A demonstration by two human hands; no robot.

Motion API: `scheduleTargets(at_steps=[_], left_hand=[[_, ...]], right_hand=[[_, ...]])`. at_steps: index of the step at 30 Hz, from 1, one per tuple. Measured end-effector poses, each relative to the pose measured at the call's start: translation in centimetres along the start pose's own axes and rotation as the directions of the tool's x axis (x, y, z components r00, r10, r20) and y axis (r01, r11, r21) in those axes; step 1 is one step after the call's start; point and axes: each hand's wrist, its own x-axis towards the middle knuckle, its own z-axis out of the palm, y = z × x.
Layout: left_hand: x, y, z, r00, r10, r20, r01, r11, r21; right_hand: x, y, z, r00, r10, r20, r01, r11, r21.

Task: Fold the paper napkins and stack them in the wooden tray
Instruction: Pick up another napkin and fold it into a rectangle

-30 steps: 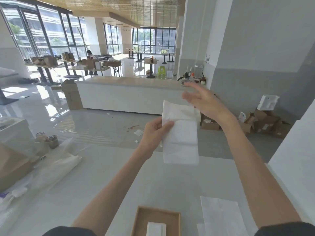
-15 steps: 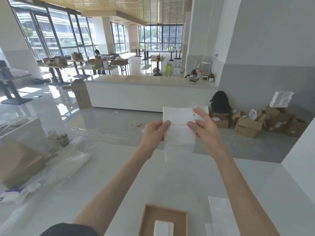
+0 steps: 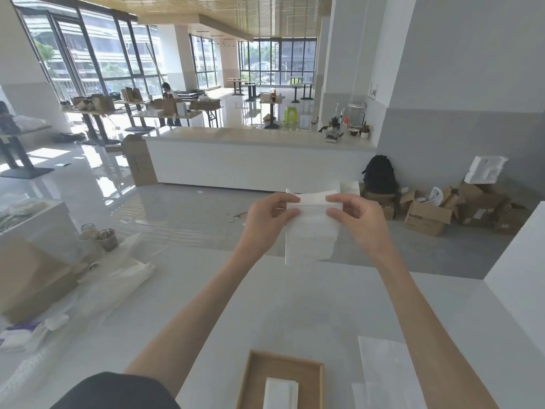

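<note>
A white paper napkin (image 3: 309, 234) hangs in the air above the far part of the white table, its top edge folded over. My left hand (image 3: 269, 215) pinches its upper left corner and my right hand (image 3: 354, 214) pinches its upper right corner. Close to me on the table stands the wooden tray (image 3: 312, 376) with a folded white napkin (image 3: 280, 394) lying inside. Flat unfolded napkins (image 3: 386, 373) lie on the table right of the tray.
A cardboard box (image 3: 29, 278), clear plastic bags (image 3: 118, 278), two small jars (image 3: 100, 237) and a tissue pack (image 3: 20, 338) crowd the table's left side. A white wall block (image 3: 519, 278) borders the right. Beyond the table edge are floor, a counter and boxes.
My right hand came down from the napkin's top onto its upper right corner. The napkin now hangs shorter, held by both hands. The camera tilted up a little.
</note>
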Motion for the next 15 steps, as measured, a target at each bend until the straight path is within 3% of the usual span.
scheduleTargets(at_steps=[4, 15], left_hand=[[0.53, 0.49, 0.33, 0.998, 0.045, -0.039, -0.042, 0.996, 0.076], [0.92, 0.56, 0.23, 0.996, 0.05, -0.069, -0.045, 0.996, 0.072]], right_hand=[[0.31, -0.25, -0.04, 0.998, -0.043, -0.039, 0.041, 0.998, -0.054], [0.45, -0.57, -0.46, 0.997, -0.044, -0.062, 0.038, 0.994, -0.105]])
